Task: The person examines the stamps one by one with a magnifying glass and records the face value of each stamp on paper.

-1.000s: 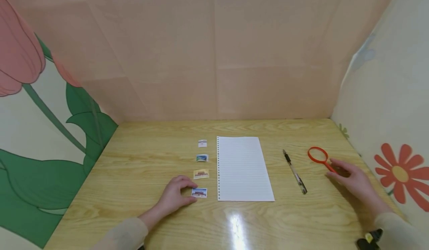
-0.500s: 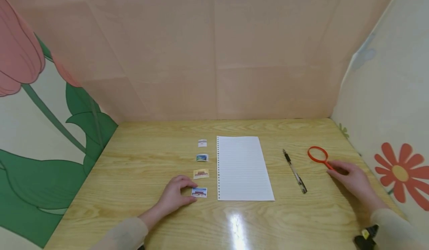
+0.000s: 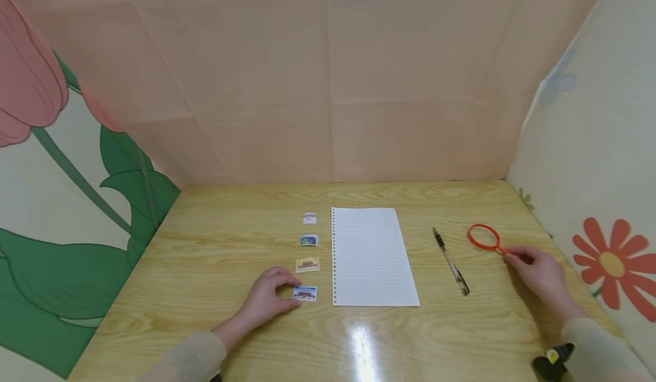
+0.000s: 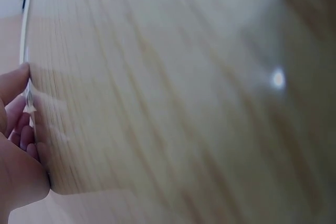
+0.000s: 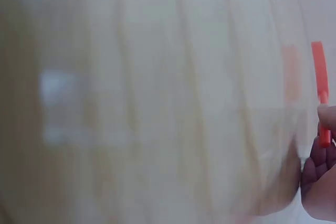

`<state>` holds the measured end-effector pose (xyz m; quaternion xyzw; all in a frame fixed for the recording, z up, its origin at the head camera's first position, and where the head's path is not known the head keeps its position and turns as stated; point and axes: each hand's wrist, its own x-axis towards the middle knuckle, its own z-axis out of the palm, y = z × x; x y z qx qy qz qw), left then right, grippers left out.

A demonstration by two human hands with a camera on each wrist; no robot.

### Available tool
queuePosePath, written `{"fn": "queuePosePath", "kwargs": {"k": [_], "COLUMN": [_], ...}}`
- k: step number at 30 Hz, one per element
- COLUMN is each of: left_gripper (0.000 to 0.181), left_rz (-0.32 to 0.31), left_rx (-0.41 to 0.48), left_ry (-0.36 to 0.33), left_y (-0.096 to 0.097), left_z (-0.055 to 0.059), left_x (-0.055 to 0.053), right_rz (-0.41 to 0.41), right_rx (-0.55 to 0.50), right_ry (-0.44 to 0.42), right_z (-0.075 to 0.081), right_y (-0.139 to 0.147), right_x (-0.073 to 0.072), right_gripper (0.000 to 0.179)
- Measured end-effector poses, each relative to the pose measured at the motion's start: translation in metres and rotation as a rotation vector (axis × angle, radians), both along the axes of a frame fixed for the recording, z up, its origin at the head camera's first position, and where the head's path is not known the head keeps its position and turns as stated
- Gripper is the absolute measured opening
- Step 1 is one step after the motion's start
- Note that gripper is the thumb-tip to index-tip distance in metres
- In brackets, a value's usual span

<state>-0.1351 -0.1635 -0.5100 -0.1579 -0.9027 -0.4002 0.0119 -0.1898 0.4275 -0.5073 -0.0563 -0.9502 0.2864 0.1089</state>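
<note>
In the head view my left hand (image 3: 266,298) rests on the table, its thumb and forefinger holding the left corners of a stamp (image 3: 304,294) with a red-roofed building on it. Three more stamps lie beyond it in a column: a yellow stamp (image 3: 307,265), a blue-green stamp (image 3: 309,240) and a pale stamp (image 3: 310,218). On the right, my right hand (image 3: 542,275) pinches the handle of a red magnifying glass (image 3: 483,247). The right wrist view shows the red magnifying glass (image 5: 320,69) edge-on, raised off the table, thumb on its handle.
A lined sheet of paper (image 3: 374,257) with punched holes lies right of the stamps. Between paper and magnifying glass lies a black-and-clear pen (image 3: 451,262). The wooden table (image 3: 215,222) meets a pink backdrop (image 3: 328,114) behind, with flower-printed panels at both sides.
My right hand has lifted the magnifying glass slightly off the table, and its lens has shifted a little left. The left hand and its stamp stay in place.
</note>
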Motion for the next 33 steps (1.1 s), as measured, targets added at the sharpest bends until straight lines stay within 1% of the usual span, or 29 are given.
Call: {"fn": "queuePosePath", "kwargs": {"k": [4, 6, 9, 12, 15, 18, 22, 24, 29, 33], "left_gripper": [0.036, 0.036, 0.035, 0.034, 0.033, 0.032, 0.032, 0.032, 0.033, 0.033], "left_rz": [0.005, 0.009, 0.01, 0.009, 0.004, -0.003, -0.005, -0.001, 0.009, 0.013], "left_rx": [0.004, 0.006, 0.001, 0.001, -0.002, -0.005, -0.005, -0.001, 0.009, 0.012], "left_ry": [0.008, 0.003, 0.003, -0.006, -0.007, 0.0, 0.009, -0.001, -0.033, -0.034], "left_y": [0.0, 0.0, 0.0, 0.0, 0.0, 0.0, 0.0, 0.0, 0.001, 0.0], "left_z": [0.0, 0.0, 0.001, 0.002, 0.003, 0.003, 0.002, 0.003, 0.004, 0.003], "left_x": [0.0, 0.0, 0.0, 0.0, 0.0, 0.0, 0.001, 0.001, 0.0, 0.0], "right_rz": [0.023, 0.056, 0.124, 0.206, 0.266, 0.316, 0.405, 0.461, 0.615, 0.752], "right_rx": [-0.018, -0.042, -0.063, -0.093, -0.127, -0.158, -0.148, -0.142, -0.189, -0.188], "right_ry": [0.015, 0.04, 0.108, 0.194, 0.256, 0.263, 0.272, 0.292, 0.332, 0.359], "right_z": [0.013, 0.02, 0.03, 0.035, 0.035, 0.033, 0.03, 0.028, 0.026, 0.021], "right_y": [-0.011, -0.022, -0.04, -0.06, -0.082, -0.103, -0.131, -0.146, -0.183, -0.206], "right_x": [0.002, 0.002, 0.002, 0.0, 0.001, 0.003, 0.002, 0.002, 0.001, -0.002], "right_gripper": [0.032, 0.03, 0.022, 0.013, 0.009, 0.011, 0.016, 0.02, 0.026, 0.022]}}
